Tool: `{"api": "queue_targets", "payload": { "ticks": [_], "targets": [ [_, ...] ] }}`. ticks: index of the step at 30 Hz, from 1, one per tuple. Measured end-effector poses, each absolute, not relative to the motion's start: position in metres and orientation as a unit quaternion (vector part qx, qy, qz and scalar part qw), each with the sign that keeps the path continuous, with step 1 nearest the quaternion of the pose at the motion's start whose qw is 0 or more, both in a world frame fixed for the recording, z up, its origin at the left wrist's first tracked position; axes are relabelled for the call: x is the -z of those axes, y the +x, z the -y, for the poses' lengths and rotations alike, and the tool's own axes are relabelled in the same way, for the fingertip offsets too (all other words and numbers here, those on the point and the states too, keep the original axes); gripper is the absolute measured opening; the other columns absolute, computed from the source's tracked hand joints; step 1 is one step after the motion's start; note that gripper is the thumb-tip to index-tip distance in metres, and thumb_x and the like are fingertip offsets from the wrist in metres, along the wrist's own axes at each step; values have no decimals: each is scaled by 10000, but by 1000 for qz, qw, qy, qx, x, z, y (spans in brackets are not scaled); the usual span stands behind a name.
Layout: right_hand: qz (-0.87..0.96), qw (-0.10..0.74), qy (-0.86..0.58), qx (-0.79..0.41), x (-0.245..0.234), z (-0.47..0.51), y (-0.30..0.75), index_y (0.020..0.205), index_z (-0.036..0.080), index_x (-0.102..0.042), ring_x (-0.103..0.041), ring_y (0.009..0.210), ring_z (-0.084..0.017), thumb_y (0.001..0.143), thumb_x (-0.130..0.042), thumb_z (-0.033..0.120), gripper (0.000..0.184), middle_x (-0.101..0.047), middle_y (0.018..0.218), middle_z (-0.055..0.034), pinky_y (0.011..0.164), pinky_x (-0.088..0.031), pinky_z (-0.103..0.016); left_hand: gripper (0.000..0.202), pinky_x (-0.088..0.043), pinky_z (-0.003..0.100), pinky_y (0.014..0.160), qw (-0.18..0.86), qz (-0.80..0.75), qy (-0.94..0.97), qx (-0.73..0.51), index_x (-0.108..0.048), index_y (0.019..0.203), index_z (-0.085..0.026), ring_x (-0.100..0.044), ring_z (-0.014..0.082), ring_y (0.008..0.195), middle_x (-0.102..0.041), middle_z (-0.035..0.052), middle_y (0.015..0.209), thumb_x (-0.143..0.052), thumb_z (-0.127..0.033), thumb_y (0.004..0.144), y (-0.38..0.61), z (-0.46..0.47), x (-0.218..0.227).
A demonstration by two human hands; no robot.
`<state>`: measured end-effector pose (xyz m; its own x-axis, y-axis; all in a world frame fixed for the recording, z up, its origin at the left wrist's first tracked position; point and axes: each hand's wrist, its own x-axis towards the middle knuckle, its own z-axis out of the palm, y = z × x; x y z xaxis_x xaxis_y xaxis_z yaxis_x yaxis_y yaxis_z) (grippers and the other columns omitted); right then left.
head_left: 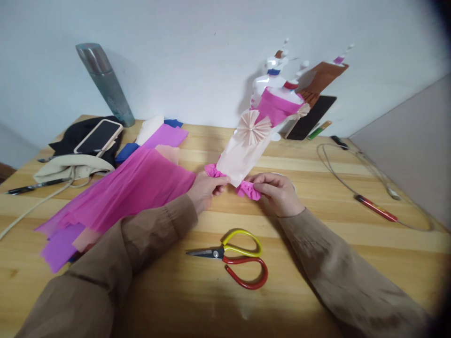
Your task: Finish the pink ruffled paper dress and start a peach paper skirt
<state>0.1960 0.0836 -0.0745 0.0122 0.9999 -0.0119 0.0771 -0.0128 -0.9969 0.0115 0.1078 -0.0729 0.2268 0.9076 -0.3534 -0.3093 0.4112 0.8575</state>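
A paper doll in a pale pink dress with a magenta bodice and a pleated paper rosette lies tilted on the wooden table, head toward the wall. A ruffled magenta frill runs along the dress hem. My left hand pinches the frill's left end, fingers closed. My right hand pinches its right end, fingers closed. Both arms wear brown sleeves.
Scissors with yellow and red handles lie just in front of my hands. Sheets of magenta and purple crepe paper spread at left. A phone on dark cloth, a metal flask, a tablet, a red pen and a cable sit around.
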Motion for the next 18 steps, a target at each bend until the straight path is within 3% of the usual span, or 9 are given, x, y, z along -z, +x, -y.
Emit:
{"api": "queue_targets", "payload": {
  "ticks": [11,18],
  "targets": [
    [502,494,-508,-496,75,-85,200,525,193,-567,-596,633,-171,566,-685,284,154,-694,747,-68,575,-462,-307,275,-197,163,366,703,-455,336,-432,-528,602,-150,-407,24,376,-507,-66,456,-802,-155,586,12,-110,75],
    [517,487,-509,-486,70,-82,199,523,193,-581,-471,490,-120,587,-677,274,141,-566,528,-2,486,-373,-270,207,-234,159,372,710,-439,329,-442,-552,654,-146,-425,26,379,-541,-60,496,-751,-104,619,11,-109,76]
  ]
}}
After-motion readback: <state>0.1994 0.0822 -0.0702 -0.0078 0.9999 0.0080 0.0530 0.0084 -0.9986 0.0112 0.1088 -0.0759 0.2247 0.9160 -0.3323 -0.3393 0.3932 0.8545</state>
